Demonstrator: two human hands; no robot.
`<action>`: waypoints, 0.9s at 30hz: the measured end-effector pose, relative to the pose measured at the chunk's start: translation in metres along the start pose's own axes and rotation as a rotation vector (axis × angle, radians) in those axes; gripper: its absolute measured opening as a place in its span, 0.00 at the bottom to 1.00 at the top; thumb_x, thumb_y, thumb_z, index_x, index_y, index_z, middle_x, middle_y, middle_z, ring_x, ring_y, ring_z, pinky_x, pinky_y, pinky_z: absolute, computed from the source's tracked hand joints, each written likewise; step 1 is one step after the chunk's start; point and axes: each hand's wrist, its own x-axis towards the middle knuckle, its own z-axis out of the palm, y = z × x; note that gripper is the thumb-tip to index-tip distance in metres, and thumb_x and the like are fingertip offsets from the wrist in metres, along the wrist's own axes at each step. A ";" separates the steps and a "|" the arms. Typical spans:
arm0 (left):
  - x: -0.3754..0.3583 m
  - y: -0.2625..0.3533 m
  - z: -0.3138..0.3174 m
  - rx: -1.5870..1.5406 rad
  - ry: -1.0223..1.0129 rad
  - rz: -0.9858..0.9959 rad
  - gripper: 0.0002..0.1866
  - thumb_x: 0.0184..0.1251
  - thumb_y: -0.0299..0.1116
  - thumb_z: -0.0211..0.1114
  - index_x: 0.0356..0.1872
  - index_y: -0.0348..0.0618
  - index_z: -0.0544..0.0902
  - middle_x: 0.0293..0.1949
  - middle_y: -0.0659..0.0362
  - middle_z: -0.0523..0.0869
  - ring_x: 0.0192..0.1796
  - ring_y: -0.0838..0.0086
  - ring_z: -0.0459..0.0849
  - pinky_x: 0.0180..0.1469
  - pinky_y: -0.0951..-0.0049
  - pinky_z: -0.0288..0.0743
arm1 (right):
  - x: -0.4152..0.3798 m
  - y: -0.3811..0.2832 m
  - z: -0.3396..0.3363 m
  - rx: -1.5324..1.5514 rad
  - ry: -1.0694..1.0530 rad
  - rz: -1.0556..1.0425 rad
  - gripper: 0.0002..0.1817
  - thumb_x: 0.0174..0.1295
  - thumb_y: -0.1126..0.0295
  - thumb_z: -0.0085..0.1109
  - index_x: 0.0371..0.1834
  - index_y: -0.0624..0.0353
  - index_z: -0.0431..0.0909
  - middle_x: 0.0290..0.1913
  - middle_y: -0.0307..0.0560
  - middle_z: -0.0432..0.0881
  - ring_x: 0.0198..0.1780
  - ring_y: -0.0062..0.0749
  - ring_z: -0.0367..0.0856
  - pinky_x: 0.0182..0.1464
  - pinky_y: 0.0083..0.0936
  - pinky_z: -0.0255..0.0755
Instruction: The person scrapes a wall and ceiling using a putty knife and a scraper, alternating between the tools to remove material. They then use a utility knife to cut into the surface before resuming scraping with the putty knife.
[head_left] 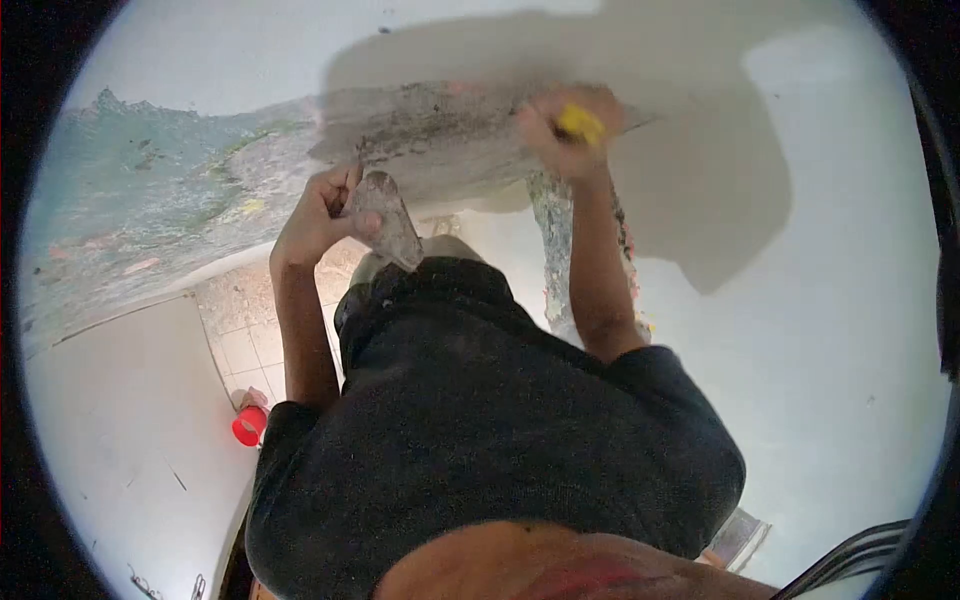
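Note:
My left hand is closed on a flat grey plate, elongated, dusty and rounded at its upper end. The thumb lies over its face, and the plate stands a little in front of my lap. Higher up, my right hand grips a tool with a yellow handle. Motion smears this hand, and the tool's working end cannot be made out. It is at the right end of a rough, bare grey band on the white wall.
Bluish-green stripped wall spreads on the left. Below my right forearm runs another rough patch. A red cup-like container sits by the tiled floor. Dark cables hang at the lower right.

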 end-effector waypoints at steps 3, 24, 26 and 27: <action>0.000 -0.002 0.002 -0.034 0.087 -0.085 0.23 0.44 0.33 0.81 0.25 0.49 0.68 0.28 0.71 0.71 0.32 0.85 0.70 0.34 0.81 0.65 | 0.006 -0.040 -0.015 0.226 0.078 -0.190 0.08 0.47 0.73 0.69 0.20 0.59 0.78 0.19 0.41 0.80 0.20 0.30 0.79 0.27 0.25 0.74; 0.007 -0.008 -0.005 0.096 -0.016 -0.070 0.22 0.43 0.35 0.82 0.28 0.46 0.73 0.28 0.72 0.73 0.32 0.85 0.71 0.36 0.81 0.67 | 0.000 -0.012 -0.011 -0.059 0.167 0.059 0.11 0.43 0.79 0.66 0.13 0.54 0.74 0.13 0.35 0.73 0.14 0.23 0.74 0.21 0.16 0.70; 0.013 -0.005 -0.008 0.089 -0.015 -0.050 0.21 0.43 0.35 0.82 0.28 0.46 0.73 0.28 0.72 0.73 0.33 0.85 0.71 0.36 0.81 0.67 | 0.005 -0.019 -0.013 0.013 0.185 -0.129 0.12 0.41 0.80 0.67 0.13 0.53 0.73 0.13 0.37 0.74 0.16 0.22 0.75 0.21 0.17 0.72; 0.011 -0.011 -0.011 0.062 -0.038 -0.051 0.21 0.44 0.34 0.81 0.28 0.46 0.73 0.28 0.72 0.73 0.33 0.85 0.72 0.37 0.81 0.68 | 0.006 -0.025 -0.011 0.105 0.233 -0.162 0.12 0.40 0.80 0.67 0.13 0.53 0.73 0.13 0.37 0.74 0.16 0.22 0.75 0.21 0.17 0.71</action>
